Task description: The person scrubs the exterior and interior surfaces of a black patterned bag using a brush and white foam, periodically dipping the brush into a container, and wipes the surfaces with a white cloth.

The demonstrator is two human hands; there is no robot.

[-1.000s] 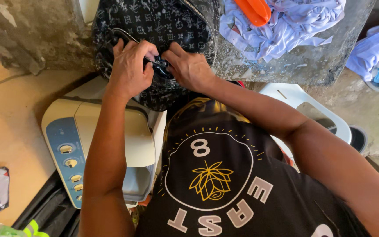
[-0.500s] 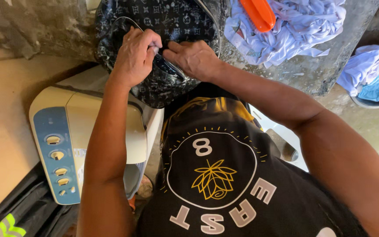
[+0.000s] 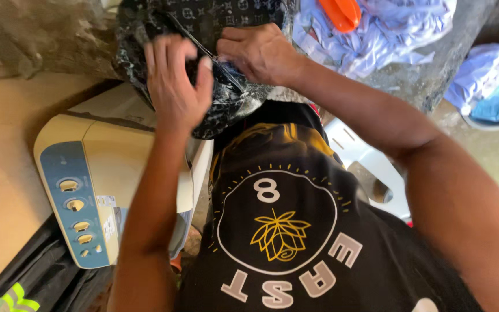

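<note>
Shirt: a black T-shirt with a round white and yellow flower print (image 3: 284, 231) fills the lower middle of the frame, nearest the camera
Machine: a cream and blue washing machine with a row of round knobs (image 3: 88, 190) stands at lower left, just beside the person's left forearm
Chair: part of a white plastic chair (image 3: 365, 167) shows at centre right, under the right forearm
Left hand: the left hand (image 3: 174, 81) rests on the black patterned fabric bag (image 3: 203, 23) at upper middle, fingers curled loosely with the thumb spread; it looks blurred, so I cannot tell whether it pinches anything
Right hand: the right hand (image 3: 261, 52) sits just beside the left, fingers closed together on the bag's edge near its zip line
Bag: it lies on a rough grey stone ledge (image 3: 36, 34) along the top of the frame
Beyond: a heap of pale blue cloth (image 3: 388, 34) with an orange plastic object (image 3: 342, 11) on it lies at upper right
</note>
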